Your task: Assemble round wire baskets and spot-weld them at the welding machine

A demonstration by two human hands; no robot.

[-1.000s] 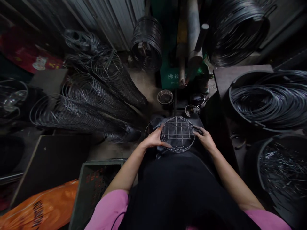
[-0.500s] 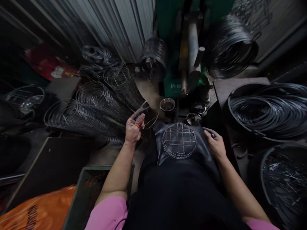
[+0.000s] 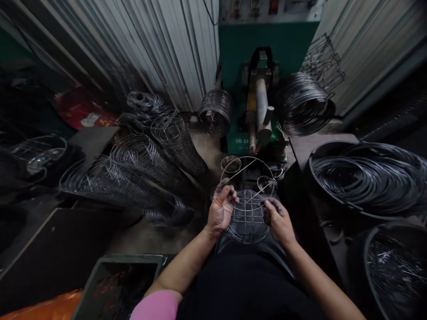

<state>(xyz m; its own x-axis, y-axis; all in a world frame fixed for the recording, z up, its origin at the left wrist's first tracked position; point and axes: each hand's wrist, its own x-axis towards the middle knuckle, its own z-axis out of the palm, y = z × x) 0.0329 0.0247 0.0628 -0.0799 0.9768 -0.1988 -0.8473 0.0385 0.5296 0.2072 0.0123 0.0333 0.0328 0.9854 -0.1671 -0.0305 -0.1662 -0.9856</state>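
Observation:
Between my hands a thin wire ring [image 3: 247,157] with a straight wire across it is held up above my lap. My left hand [image 3: 223,206] pinches its left edge, with an orange band round one finger. On the lower right, my right hand [image 3: 277,218] has its fingers closed at the ring's edge. Below the ring, several round wire grids [image 3: 248,226] lie stacked on the dark apron over my lap.
A green machine [image 3: 231,58] with a metal arm stands ahead. Wire coils [image 3: 216,111] hang beside it. Rolled mesh [image 3: 133,155] lies left, a dark crate [image 3: 96,266] lower left. Tubs of wire rings [image 3: 360,178] and short wires [image 3: 396,266] stand right.
My left hand has brought a wire ring in from the left over my lap. My right hand has moved inward to its edge. The view has tilted up, showing more of the machine.

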